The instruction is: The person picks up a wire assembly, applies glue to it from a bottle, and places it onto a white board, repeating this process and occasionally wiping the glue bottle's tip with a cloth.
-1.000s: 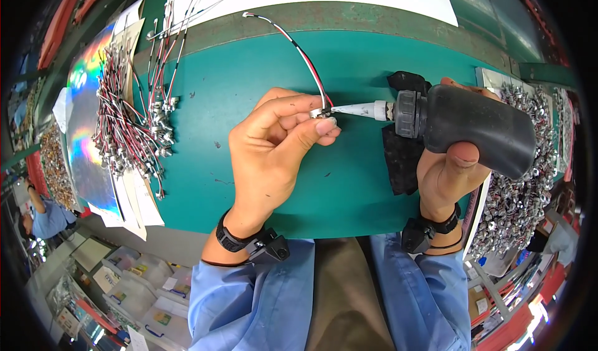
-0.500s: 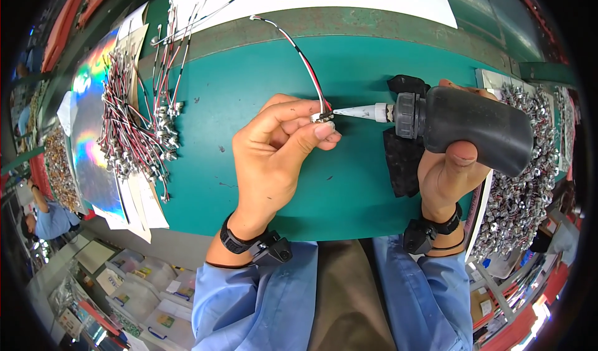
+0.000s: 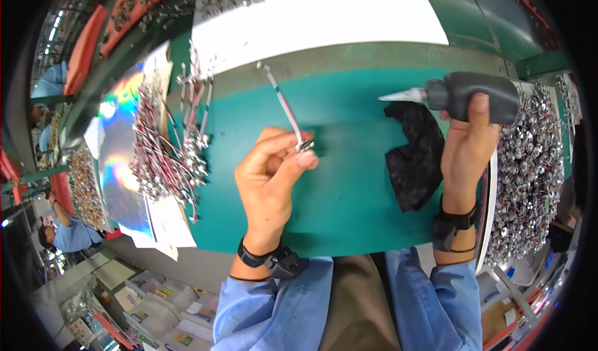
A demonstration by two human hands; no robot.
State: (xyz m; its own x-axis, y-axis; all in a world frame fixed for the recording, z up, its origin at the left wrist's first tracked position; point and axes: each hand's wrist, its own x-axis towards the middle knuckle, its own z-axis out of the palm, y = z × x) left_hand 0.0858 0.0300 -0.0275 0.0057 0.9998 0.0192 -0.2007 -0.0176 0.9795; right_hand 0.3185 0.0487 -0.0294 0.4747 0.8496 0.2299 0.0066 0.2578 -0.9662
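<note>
Left hand (image 3: 268, 176): fingers pinching wired part (image 3: 305, 145) above green surface (image 3: 349, 208); loose pinch could drop it. Right hand (image 3: 467, 145): gripping black bottle (image 3: 493, 89); oversqueezing might drip onto cloth (image 3: 416, 161).

blue sleeves (image 3: 271, 307); black wristbands (image 3: 251, 259); brown garment (image 3: 358, 301), perhaps apron

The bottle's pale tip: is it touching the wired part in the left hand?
Apart. The head view shows green mat plainly between the tip and the wired part.
</note>
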